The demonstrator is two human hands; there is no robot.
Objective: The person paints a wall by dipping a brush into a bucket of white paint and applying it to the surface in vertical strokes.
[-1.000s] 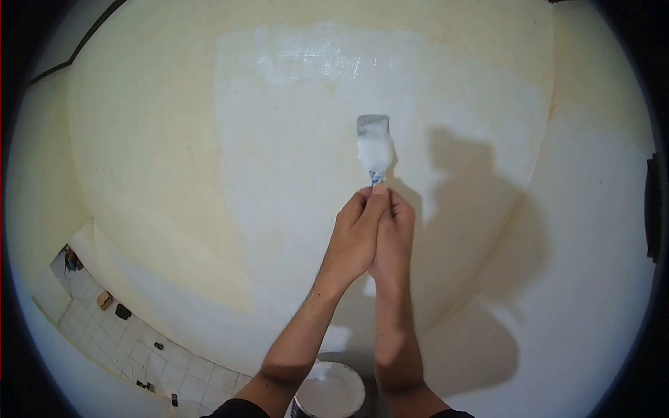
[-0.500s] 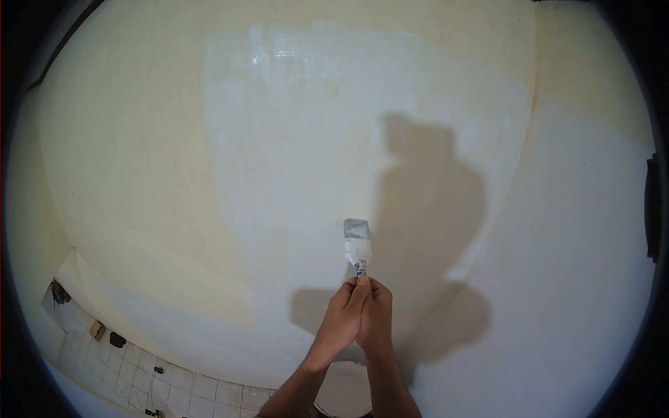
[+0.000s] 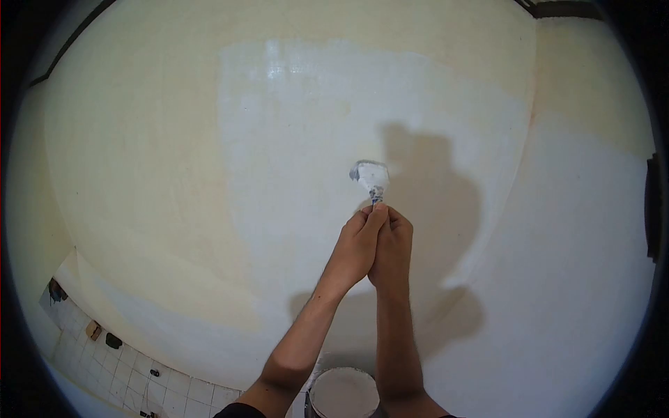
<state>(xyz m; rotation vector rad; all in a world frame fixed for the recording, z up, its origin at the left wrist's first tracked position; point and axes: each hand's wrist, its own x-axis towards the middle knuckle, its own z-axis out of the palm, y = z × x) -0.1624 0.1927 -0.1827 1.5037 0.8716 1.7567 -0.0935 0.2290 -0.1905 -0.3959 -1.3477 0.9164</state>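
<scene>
Both of my hands are closed around the handle of a paintbrush (image 3: 371,177), whose head is coated in white paint. My left hand (image 3: 357,245) and my right hand (image 3: 393,245) press together below it, thumbs near the top of the handle. The bristles are against or very near the wall (image 3: 293,174); contact is hard to tell. A whitish painted patch covers the wall's middle, with a wet shine near its top, and yellowish wall surrounds it. Below my forearms stands a bucket (image 3: 311,390) with a pale round surface at its top.
My shadow falls on the wall right of the brush. A wall corner runs down at the right, with a dark object (image 3: 653,209) at the far edge. At lower left, a tiled floor (image 3: 178,400) holds a brown block (image 3: 93,330), a dark item (image 3: 113,341) and other small things.
Both hands have moved the paintbrush up the wall and slightly right. Its head has tilted, with the bristles now bent toward the left. More of the bucket shows.
</scene>
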